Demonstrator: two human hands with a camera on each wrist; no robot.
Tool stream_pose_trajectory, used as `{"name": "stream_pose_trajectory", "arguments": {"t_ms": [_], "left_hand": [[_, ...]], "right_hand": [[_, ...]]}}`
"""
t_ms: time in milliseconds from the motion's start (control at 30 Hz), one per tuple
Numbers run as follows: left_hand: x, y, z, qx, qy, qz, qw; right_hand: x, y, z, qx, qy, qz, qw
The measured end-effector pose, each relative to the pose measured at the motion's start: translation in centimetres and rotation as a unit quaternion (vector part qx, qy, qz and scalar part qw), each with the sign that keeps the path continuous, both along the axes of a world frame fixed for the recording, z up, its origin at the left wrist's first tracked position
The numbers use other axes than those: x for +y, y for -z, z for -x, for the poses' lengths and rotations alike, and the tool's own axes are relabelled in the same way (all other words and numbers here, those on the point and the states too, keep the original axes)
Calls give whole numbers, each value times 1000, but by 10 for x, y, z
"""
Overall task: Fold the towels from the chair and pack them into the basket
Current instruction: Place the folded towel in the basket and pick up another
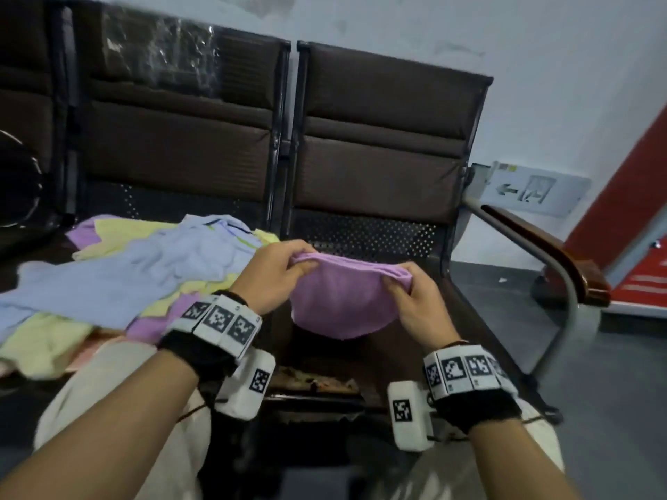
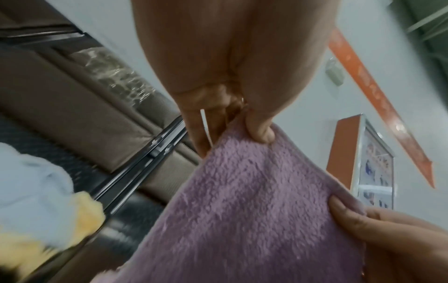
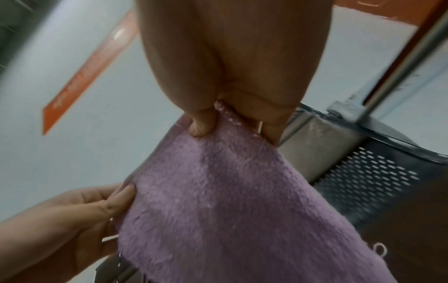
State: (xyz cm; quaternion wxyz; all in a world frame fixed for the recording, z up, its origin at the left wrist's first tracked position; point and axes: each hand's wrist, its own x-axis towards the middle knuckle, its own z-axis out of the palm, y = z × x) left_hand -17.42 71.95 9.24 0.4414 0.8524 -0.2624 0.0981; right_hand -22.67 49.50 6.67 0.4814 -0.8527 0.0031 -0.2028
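Hands pinching fluffy purple towel

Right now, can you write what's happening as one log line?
step: folding | left hand: pinches soft purple fleece towel | right hand: pinches same towel | unfolded pastel towel pile: on brown chair seat | basket: unseen

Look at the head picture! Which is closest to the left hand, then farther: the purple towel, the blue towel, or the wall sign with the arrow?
1. purple towel: pinched by the left hand.
2. blue towel: on the seat, to its left.
3. wall sign: far right, behind the armrest.
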Motion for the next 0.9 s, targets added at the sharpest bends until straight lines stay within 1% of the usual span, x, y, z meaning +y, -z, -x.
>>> {"name": "stream_pose_trajectory", "arguments": {"t_ms": [67,133,200,333,467,533,567,633,700,800,900], "left_hand": [[6,31,20,43,17,-32,998],[12,54,34,77,30,-42,996],[14,70,41,90,33,-31,995],[4,81,33,95,-3,30,995],[-9,84,2,103,-27,61,992],[-15,87,-20,109,-42,70,991],[-17,89,-32,114,-49,75,989],[-23,94,-56,124,-52,82,988],[-29,101,-77,133,-46,81,987],[-37,114,-105,145,-50,68,986],[-42,128,-126,171,-56,37,983]], "right_hand": [[1,26,23,54,-2,0,999],[2,42,40,75,8,-5,997],[4,51,49,73,24,-23,997],[9,62,44,87,51,-26,995],[5,72,20,120,64,-47,990],[0,77,6,162,51,-63,984],[-3,81,-2,187,42,-62,979],[-9,89,-17,215,44,-28,975],[-16,95,-32,209,68,3,976],[-25,102,-56,195,97,12,976],[-29,109,-71,213,106,24,971]]}}
